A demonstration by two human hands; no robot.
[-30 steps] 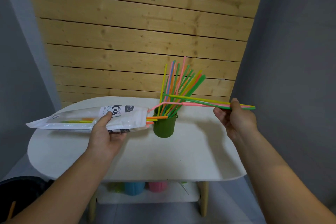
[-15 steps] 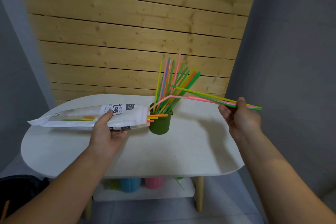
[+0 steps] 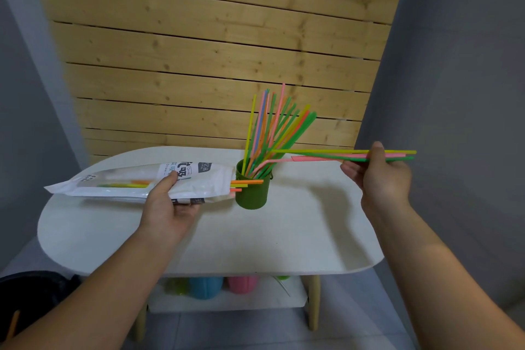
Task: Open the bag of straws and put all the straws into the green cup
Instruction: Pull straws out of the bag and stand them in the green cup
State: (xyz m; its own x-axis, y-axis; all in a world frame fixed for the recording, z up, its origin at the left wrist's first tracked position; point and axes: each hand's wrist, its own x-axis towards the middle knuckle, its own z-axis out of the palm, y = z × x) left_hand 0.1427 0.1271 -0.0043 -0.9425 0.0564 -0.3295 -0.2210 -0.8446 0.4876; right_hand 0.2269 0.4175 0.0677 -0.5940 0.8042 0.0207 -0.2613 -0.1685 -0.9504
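Observation:
A green cup (image 3: 251, 193) stands near the middle of the white table (image 3: 284, 236), with several coloured straws (image 3: 272, 128) fanning up out of it. My left hand (image 3: 170, 204) holds a white straw bag (image 3: 119, 182) level, its open end against the cup; orange and yellow straw ends (image 3: 244, 183) poke out of it. My right hand (image 3: 383, 176) pinches a small bundle of yellow, pink and green straws (image 3: 318, 155), held almost flat to the right of the cup, their left ends near its rim.
A wooden slat wall stands behind the table, grey walls on both sides. Under the table a lower shelf (image 3: 227, 301) carries green, blue (image 3: 206, 287) and pink (image 3: 241, 283) cups. A dark object (image 3: 31, 293) sits on the floor at the lower left.
My right hand has drawn the straw bundle further right and levelled it out. The view has shifted slightly. The left hand and the bag stay where they were.

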